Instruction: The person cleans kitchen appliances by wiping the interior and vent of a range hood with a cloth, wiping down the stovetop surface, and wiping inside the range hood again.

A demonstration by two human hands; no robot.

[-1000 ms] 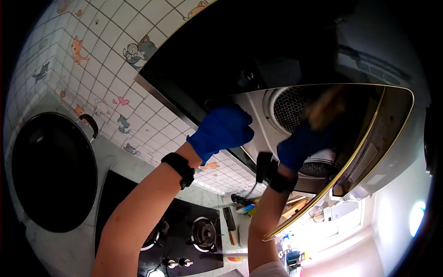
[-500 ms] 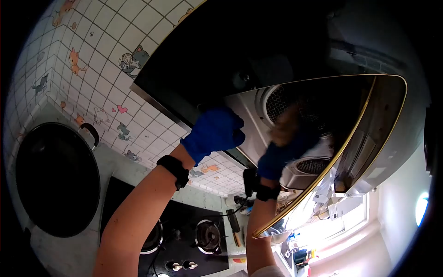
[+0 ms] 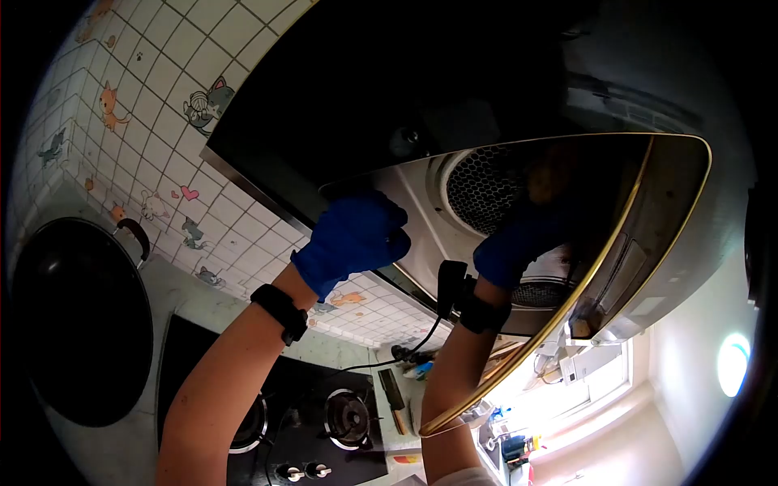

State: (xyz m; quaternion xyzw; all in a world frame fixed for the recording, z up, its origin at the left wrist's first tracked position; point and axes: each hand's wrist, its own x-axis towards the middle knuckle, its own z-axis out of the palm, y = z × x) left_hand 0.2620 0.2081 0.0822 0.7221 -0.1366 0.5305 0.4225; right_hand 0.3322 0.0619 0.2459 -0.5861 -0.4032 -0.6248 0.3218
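Note:
My left hand [image 3: 356, 235], in a blue glove, is closed at the lower left edge of the range hood [image 3: 300, 121]; whatever its fingers grip is hidden. Deep under the hood, my right hand [image 3: 523, 243], also gloved in blue, is wrapped around a tan-brown wad [image 3: 549, 174], too dark to tell if cloth or sponge. Beside that hand, a round mesh filter [image 3: 480, 190] sits in the metal underside [image 3: 421, 190]. A second mesh filter [image 3: 539, 293] shows below the right wrist. The gold-edged panel [image 3: 616, 231] slants across to the right of my right arm.
A black wok [image 3: 85, 324] stands on the counter at left. Below my arms lies a gas hob [image 3: 304, 413] with burners and knobs. A black cable [image 3: 397, 362] runs from my right wrist. Cat-patterned tiles [image 3: 162, 154] cover the wall; a bright window [image 3: 596, 381] is at right.
The view has shifted, so the wok, hob and left hand appear farther left. My right hand has moved up and right with the wad, deeper into shadow, uncovering more of the mesh filter.

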